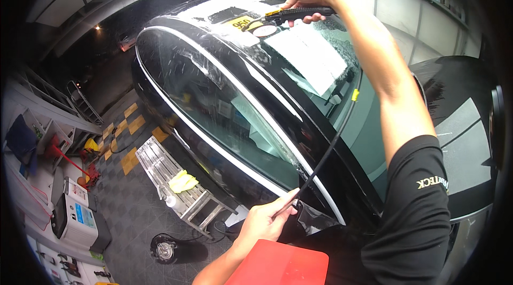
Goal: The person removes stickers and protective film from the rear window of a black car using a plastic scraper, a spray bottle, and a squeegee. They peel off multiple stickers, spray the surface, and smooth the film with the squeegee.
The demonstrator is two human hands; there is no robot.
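My right hand [312, 2] is wrapped round the black and yellow grip of a spray gun [291, 16], held over the windshield [347, 119] of a black car. Its thin nozzle reaches toward a yellow sticker [239, 23] near the top of the glass. From the gun a black hose [329, 148] with a yellow collar runs down across the windshield pillar. Low in the view, my left hand [270, 218] is closed round that hose beside the side mirror. Water and whitish streaks cover the roof [214, 7] and glass.
A metal work bench [160, 164] stands beside the car, bearing a yellow cloth [183, 181] and a white bottle [173, 202]. A black round canister [165, 250] is on the tiled floor. Shelves and a grey-white machine [80, 215] line the left. A red flat panel [283, 263] covers the lower edge.
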